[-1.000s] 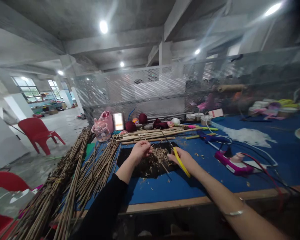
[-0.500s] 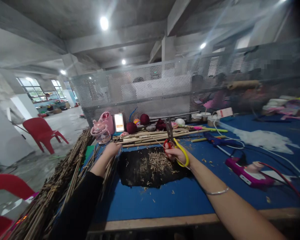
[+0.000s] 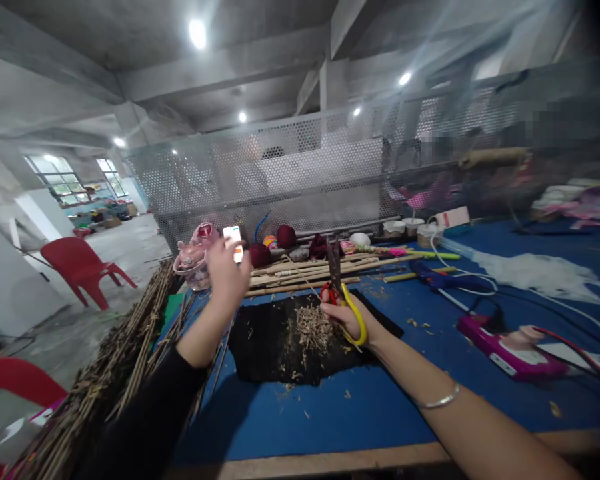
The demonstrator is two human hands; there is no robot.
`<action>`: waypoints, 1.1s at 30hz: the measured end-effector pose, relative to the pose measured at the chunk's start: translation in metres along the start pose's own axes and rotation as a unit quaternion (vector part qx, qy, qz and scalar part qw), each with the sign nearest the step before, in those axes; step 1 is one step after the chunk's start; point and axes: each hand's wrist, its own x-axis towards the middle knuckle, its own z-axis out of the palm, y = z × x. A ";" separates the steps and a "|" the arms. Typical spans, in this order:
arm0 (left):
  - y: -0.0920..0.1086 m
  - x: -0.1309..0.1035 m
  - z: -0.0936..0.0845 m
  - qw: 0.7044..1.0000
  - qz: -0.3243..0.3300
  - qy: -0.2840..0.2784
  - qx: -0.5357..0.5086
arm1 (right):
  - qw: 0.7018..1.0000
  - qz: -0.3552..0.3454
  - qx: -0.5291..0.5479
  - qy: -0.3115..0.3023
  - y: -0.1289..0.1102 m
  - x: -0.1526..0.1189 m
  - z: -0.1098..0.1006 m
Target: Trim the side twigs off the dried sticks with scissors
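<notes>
My right hand [image 3: 343,317] grips scissors [image 3: 335,263] with red and yellow handles, dark blades pointing up. A thin pale stick [image 3: 304,277] runs up and left from beside that hand; whether the fingers hold it I cannot tell. My left hand [image 3: 227,273] is raised before the lit phone [image 3: 233,235], slightly blurred, fingers apart and nothing visible in them. It covers part of the phone; contact with the screen is unclear. Below my hands a black cloth [image 3: 260,353] bears a heap of short plant clippings [image 3: 313,327].
Long sticks [image 3: 300,275], dark red yarn balls [image 3: 286,236] and a pink container [image 3: 193,270] line the back. Bundled dry stems [image 3: 115,360] lie left. A purple power strip [image 3: 500,350], a blue glue gun [image 3: 435,275] and cables lie right. A perforated metal screen [image 3: 290,167] stands behind.
My left hand has risen from beside the sticks and pink container to the front of the phone. My right hand still holds the scissors in nearly the same place. The view has shifted slightly.
</notes>
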 end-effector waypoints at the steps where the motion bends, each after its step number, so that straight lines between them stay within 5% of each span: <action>1: 0.010 -0.014 0.015 0.999 -0.008 -0.020 -0.050 | 1.000 -0.005 -0.001 0.005 0.000 -0.001 0.001; 5: 0.014 -0.051 0.051 0.991 0.015 -0.093 -0.097 | 1.000 -0.007 -0.001 0.027 -0.002 0.001 -0.002; 11: -0.015 -0.042 0.047 0.964 -0.165 -0.090 -0.189 | 1.000 0.012 0.006 0.027 -0.008 0.000 0.003; 14: -0.007 -0.053 0.048 0.960 -0.069 -0.196 -0.187 | 0.999 0.013 -0.040 0.000 -0.011 -0.005 0.009; 16: -0.006 -0.062 0.041 0.959 -0.034 -0.268 -0.087 | 0.998 0.012 -0.063 -0.003 -0.012 -0.007 0.011; 18: -0.015 -0.066 0.025 0.952 -0.097 -0.281 0.076 | 0.998 0.014 -0.055 0.007 -0.012 -0.007 0.010; 20: -0.030 -0.070 0.006 0.907 -0.163 -0.335 0.194 | 0.999 0.015 -0.029 0.018 -0.010 -0.005 0.008; 23: -0.047 -0.086 -0.016 0.847 -0.182 -0.452 0.212 | 1.000 0.016 -0.005 0.017 -0.007 -0.002 0.007; 29: -0.043 -0.124 -0.022 0.883 -0.224 -0.362 0.200 | 1.000 0.024 -0.006 0.013 -0.002 -0.003 0.009; 33: -0.054 -0.121 -0.038 0.921 -0.267 -0.225 0.170 | 1.000 0.025 -0.012 0.010 -0.001 -0.004 0.008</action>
